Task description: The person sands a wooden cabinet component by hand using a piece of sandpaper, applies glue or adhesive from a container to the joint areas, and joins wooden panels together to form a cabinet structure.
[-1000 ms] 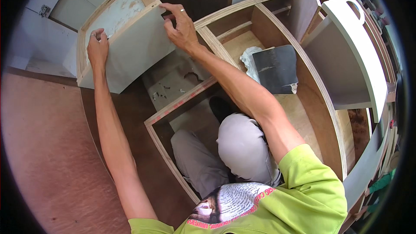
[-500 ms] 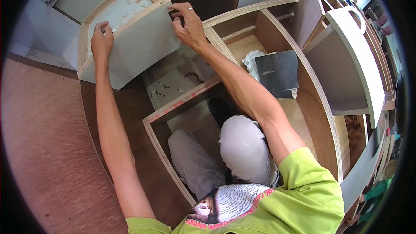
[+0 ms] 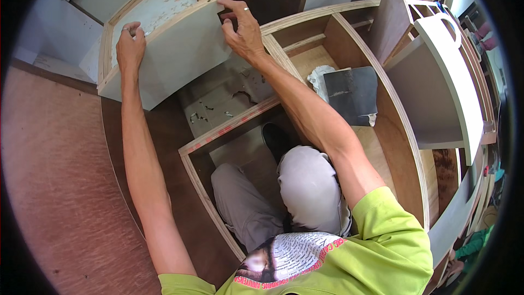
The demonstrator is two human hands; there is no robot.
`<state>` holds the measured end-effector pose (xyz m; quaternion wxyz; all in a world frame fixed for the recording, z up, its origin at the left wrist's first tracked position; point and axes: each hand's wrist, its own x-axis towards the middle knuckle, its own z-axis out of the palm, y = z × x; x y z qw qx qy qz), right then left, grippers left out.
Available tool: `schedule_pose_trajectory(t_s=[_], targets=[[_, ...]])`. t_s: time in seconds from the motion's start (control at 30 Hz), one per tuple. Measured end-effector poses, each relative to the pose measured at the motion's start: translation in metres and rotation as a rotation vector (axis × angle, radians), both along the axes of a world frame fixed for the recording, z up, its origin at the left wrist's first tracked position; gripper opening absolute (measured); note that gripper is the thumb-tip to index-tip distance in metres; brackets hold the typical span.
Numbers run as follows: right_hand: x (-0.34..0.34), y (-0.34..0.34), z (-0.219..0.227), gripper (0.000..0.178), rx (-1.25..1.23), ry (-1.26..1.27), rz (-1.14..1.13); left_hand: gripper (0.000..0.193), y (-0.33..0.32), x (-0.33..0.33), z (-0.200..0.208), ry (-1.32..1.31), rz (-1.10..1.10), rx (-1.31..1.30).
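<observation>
A pale grey panel with a raw wooden frame, shaped like a shallow box, stands tilted at the upper left. My left hand curls its fingers over the frame's near wooden edge and grips it. At the panel's right corner is my right hand, index finger on the wooden edge and thumb bent below. Between its finger and thumb shows a small dark piece that looks like sandpaper; its outline is partly covered. Both my forearms reach forward over the open cabinet frame.
Black sheets and a crumpled white cloth lie inside the right cabinet compartment. A white curved panel leans at the right. Reddish plywood covers the left side. My legs are inside the frame. A person's green sleeve shows at the lower right.
My right hand has shifted slightly right and stays at the panel's corner. The left hand has moved up a little along the edge, its fingers still curled. The view has tilted slightly.
</observation>
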<state>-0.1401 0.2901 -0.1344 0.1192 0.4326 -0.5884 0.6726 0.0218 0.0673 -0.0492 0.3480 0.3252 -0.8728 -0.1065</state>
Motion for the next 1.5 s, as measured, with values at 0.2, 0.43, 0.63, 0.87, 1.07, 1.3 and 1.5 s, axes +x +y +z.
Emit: schedule_pose_trajectory(t_s=[0.2,0.43,0.63,0.87,1.07,1.3,1.5], targets=[[-0.002,0.000,-0.001,0.043,0.008,-0.015,0.017,0.032,0.003,-0.001,0.001,-0.004,0.012,0.005],[-0.002,-0.004,-0.002,0.045,-0.052,-0.002,0.017,0.032,-0.004,0.001,-0.003,0.019,0.004,0.011],[-0.004,-0.002,-0.002,0.047,-0.022,0.004,0.009,0.032,-0.001,-0.001,-0.001,0.007,0.011,0.016],[-0.003,-0.001,-0.002,0.045,-0.007,-0.001,0.009,0.032,0.003,0.000,0.001,-0.003,0.014,0.031],[-0.002,-0.001,0.000,0.045,-0.006,-0.004,0.006,0.032,0.006,0.001,0.003,-0.001,0.016,0.019],[-0.005,-0.001,-0.002,0.043,0.005,-0.003,0.030,0.031,0.005,0.000,0.002,0.001,0.010,0.020],[-0.002,-0.001,-0.001,0.044,-0.030,-0.006,0.016,0.032,0.000,0.001,0.000,0.000,0.009,0.024]])
